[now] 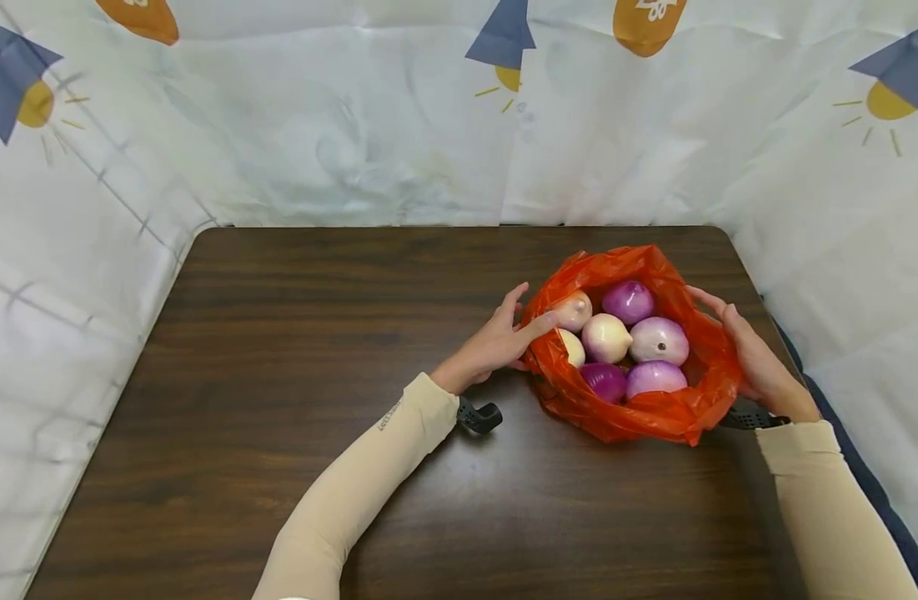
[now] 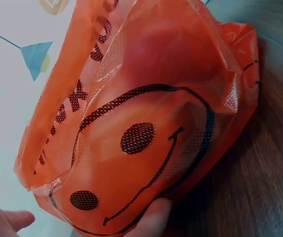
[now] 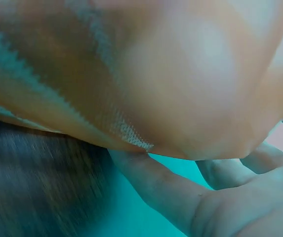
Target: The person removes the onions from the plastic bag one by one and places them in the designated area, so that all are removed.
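Note:
An orange-red plastic bag (image 1: 709, 379) stands on the right part of the table with its mouth spread wide. Inside it lie several onions (image 1: 605, 337), some deep purple, others pale with a purple tint. My left hand (image 1: 501, 340) is at the bag's left side, its thumb by the rim and its fingers spread. In the left wrist view one fingertip (image 2: 153, 219) touches the bag below a printed smiling face. Along the bag's right side rests my right hand (image 1: 762, 362), fingers extended. The right wrist view shows those fingers (image 3: 163, 190) under the bulging plastic.
The dark wood-grain table (image 1: 316, 333) extends to the left and in front of the bag. White patterned cloth (image 1: 398, 142) hangs behind the table and at both sides. A black strap (image 1: 479, 417) is on my left wrist. The table's right edge runs close beside my right hand.

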A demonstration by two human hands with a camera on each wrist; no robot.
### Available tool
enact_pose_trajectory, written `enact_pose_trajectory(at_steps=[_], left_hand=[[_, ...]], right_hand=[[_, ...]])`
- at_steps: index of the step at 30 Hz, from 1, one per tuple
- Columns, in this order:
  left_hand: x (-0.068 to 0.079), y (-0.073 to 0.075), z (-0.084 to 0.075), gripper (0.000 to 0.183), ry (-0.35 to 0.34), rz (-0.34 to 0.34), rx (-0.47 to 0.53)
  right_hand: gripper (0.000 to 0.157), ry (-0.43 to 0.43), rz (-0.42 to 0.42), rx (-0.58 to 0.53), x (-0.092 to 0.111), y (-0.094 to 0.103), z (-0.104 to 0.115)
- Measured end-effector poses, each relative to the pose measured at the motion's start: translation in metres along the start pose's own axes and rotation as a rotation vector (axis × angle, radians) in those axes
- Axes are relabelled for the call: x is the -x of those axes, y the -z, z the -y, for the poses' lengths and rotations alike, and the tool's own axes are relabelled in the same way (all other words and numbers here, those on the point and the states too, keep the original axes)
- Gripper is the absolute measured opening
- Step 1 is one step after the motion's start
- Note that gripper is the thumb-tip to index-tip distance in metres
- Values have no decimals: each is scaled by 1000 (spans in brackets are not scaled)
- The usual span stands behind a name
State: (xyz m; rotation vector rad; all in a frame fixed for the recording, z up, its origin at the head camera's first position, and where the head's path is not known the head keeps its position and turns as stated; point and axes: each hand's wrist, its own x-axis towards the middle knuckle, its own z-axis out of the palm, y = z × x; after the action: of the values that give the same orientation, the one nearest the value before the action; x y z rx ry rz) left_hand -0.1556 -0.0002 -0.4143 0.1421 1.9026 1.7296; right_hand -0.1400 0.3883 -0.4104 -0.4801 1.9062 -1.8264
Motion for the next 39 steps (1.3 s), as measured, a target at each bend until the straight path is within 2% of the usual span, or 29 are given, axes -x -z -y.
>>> enact_pose_trajectory(at_steps=[7, 16, 24, 39], left_hand=[[8, 11, 4, 94, -1, 16, -23], [18, 24, 7, 96, 6, -4, -81], [26, 36, 11, 96, 3, -36, -191], [44, 64, 20, 82, 4, -35, -155]], right_hand=[[55, 27, 49, -64, -10, -13, 0], [55, 6, -12, 5, -15, -31, -1], [53, -5, -7, -48, -23, -42, -3], [63, -9, 80, -141, -41, -62, -10]])
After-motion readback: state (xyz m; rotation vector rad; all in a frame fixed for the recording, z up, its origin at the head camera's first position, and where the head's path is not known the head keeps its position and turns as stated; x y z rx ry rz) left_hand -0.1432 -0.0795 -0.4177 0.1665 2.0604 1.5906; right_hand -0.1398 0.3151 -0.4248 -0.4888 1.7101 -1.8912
